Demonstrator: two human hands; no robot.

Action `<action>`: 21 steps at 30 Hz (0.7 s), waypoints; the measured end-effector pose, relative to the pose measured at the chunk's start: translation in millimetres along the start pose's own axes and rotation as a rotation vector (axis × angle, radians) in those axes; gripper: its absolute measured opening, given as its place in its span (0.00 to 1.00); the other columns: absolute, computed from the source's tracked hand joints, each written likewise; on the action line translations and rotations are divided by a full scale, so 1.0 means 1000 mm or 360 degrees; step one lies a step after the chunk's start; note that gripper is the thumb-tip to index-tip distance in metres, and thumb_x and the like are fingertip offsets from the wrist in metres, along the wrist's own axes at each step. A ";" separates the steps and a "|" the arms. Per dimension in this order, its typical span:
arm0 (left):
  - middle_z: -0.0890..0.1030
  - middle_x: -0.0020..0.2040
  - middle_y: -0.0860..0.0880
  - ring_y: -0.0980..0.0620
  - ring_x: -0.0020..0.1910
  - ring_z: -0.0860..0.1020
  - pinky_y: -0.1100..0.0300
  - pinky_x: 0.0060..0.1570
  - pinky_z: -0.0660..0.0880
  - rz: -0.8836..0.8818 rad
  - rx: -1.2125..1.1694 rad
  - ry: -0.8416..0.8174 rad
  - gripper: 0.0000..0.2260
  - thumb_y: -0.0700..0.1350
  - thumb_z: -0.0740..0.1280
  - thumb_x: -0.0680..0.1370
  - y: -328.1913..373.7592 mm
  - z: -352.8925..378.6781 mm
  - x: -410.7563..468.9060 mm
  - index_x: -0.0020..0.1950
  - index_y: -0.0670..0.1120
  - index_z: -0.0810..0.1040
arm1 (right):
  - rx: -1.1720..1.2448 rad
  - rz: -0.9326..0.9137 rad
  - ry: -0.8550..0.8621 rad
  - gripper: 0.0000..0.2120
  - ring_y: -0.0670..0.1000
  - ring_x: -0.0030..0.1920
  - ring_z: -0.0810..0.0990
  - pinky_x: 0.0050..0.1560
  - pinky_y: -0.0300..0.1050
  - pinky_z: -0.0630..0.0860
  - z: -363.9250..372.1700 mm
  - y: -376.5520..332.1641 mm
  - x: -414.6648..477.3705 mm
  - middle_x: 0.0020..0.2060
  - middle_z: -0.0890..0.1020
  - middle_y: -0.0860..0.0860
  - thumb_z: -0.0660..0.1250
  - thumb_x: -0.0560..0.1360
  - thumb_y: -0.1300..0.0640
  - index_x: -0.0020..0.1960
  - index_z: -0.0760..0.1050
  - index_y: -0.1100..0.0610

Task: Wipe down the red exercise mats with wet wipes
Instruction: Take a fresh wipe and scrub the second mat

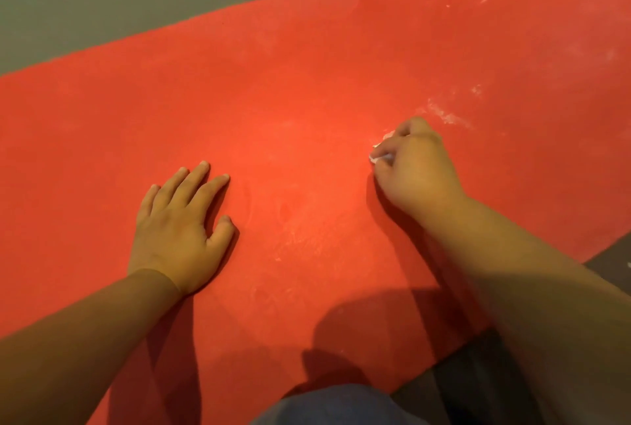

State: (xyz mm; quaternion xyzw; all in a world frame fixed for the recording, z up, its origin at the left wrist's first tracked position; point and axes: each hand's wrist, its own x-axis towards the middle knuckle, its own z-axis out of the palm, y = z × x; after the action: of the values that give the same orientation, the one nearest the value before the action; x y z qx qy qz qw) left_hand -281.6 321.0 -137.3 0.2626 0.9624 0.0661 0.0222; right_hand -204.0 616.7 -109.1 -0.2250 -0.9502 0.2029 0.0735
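Gripping balled wet wipe (379, 154) in curled right hand (415, 165), pressing it onto red mat (307, 83) beneath. Bracing flat with left hand (181, 220), fingers spread, well left of grip. Likely heading next for white streaks (447, 114) just beyond grip, along mat's length, nearer right hand.

No text, label, brand, number or sign can be read here (the mat (307, 100) carries only pale smudges, and the wipe (378, 157) is plain white).
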 end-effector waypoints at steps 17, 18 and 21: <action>0.65 0.75 0.50 0.46 0.74 0.61 0.44 0.72 0.55 -0.0024 -0.0037 0.0047 0.29 0.58 0.52 0.71 0.002 -0.002 0.005 0.71 0.53 0.70 | 0.0003 -0.0389 -0.0218 0.11 0.57 0.55 0.74 0.56 0.45 0.65 0.038 -0.066 -0.020 0.52 0.78 0.56 0.62 0.74 0.61 0.53 0.79 0.58; 0.65 0.75 0.50 0.46 0.73 0.62 0.44 0.72 0.55 -0.0027 -0.0041 0.0048 0.29 0.58 0.52 0.71 0.002 -0.002 0.005 0.71 0.53 0.70 | 0.0063 -0.0632 -0.0304 0.09 0.56 0.53 0.73 0.55 0.46 0.67 0.048 -0.084 -0.040 0.50 0.78 0.55 0.62 0.74 0.61 0.52 0.79 0.58; 0.66 0.74 0.49 0.45 0.73 0.62 0.43 0.72 0.56 -0.0013 -0.0048 0.0070 0.28 0.57 0.51 0.72 0.000 -0.002 0.006 0.71 0.52 0.70 | 0.0159 -0.1031 -0.0464 0.08 0.55 0.50 0.73 0.53 0.49 0.70 0.047 -0.088 -0.052 0.46 0.78 0.52 0.64 0.74 0.59 0.50 0.80 0.54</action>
State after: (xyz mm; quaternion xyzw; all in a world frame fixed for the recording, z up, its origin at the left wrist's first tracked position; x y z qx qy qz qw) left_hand -287.3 324.0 -135.4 0.2568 0.9626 0.0863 0.0053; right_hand -203.5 504.7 -117.6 0.1231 -0.9615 0.2454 0.0086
